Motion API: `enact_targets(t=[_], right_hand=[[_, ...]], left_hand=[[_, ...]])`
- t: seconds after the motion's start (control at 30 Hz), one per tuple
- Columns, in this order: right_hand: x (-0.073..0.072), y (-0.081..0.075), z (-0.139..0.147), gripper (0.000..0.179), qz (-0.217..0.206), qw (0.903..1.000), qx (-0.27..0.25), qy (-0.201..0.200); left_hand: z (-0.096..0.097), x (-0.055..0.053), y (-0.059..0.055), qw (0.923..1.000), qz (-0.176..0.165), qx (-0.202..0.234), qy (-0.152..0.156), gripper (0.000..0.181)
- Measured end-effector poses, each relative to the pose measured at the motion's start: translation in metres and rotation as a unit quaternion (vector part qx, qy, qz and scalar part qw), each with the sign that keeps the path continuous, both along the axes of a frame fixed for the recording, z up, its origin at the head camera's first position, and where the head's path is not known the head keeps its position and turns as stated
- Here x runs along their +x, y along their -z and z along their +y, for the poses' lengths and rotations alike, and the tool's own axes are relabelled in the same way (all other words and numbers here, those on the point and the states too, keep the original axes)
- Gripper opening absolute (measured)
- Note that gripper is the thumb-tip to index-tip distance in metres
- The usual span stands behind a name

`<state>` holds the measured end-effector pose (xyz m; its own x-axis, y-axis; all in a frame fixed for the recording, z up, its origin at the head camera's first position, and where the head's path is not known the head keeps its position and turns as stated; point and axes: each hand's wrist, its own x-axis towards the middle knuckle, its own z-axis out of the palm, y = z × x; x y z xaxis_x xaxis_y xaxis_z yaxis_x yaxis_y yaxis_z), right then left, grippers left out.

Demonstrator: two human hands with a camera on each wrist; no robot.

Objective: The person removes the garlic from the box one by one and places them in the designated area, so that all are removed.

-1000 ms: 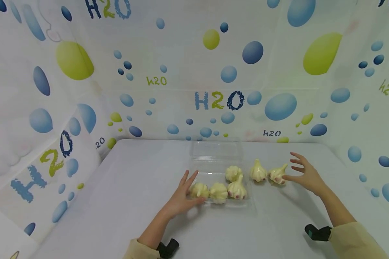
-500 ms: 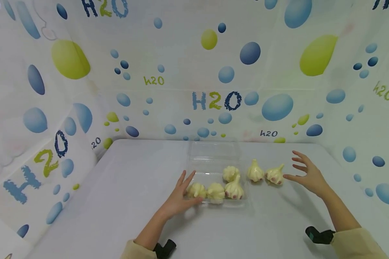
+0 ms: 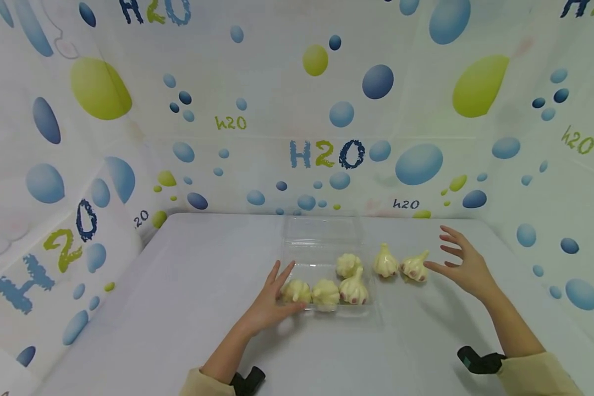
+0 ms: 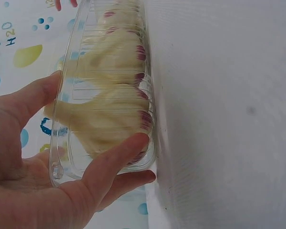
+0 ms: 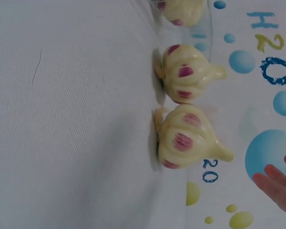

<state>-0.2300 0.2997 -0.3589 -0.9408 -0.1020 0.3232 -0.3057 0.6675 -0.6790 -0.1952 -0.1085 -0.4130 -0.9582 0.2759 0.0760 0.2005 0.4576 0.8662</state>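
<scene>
A clear plastic clamshell container (image 3: 326,314) lies with its lid (image 3: 322,228) folded back, several garlic bulbs (image 3: 325,294) inside. My left hand (image 3: 267,308) holds its left end; in the left wrist view the thumb (image 4: 119,155) presses the front wall while other fingers reach round the side and rim. To the right of the container, two garlic bulbs sit on the table: one upright (image 3: 385,262), one tilted (image 3: 414,268). My right hand (image 3: 467,269) hovers just right of the tilted bulb, fingers spread and holding nothing. In the right wrist view, only some fingertips (image 5: 271,183) show.
A white-covered table (image 3: 203,264) extends round the container. Behind it hangs a white curtain (image 3: 257,66) printed with blue and green drops. Black wrist devices (image 3: 480,360) sit at both sleeves.
The head view has shifted slightly. My right hand has moved a little up and away from the tilted garlic bulb. My left hand stays on the container.
</scene>
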Motion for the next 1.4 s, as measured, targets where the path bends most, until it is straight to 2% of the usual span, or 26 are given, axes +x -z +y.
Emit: enact_targets(t=[0.2,0.53,0.87,1.4], right_hand=[[0.003,-0.005,-0.011,0.084,0.019,0.9997,-0.014,-0.008],[0.006,-0.012,-0.031,0.081,0.018,0.9989,-0.033,-0.029],[0.001,-0.01,-0.051,0.082,0.014,0.9974,-0.05,-0.05],[-0.006,-0.003,-0.083,0.082,-0.012,0.9955,-0.058,-0.073]], left_hand=[[0.001,0.0,0.0,1.0,0.0,-0.001,0.002,0.085],[0.0,-0.001,0.0,1.0,-0.002,-0.002,-0.002,0.084],[0.0,0.0,0.0,0.9999,-0.003,0.007,0.009,0.085],[-0.001,-0.001,0.003,1.0,0.001,0.007,0.004,0.084]])
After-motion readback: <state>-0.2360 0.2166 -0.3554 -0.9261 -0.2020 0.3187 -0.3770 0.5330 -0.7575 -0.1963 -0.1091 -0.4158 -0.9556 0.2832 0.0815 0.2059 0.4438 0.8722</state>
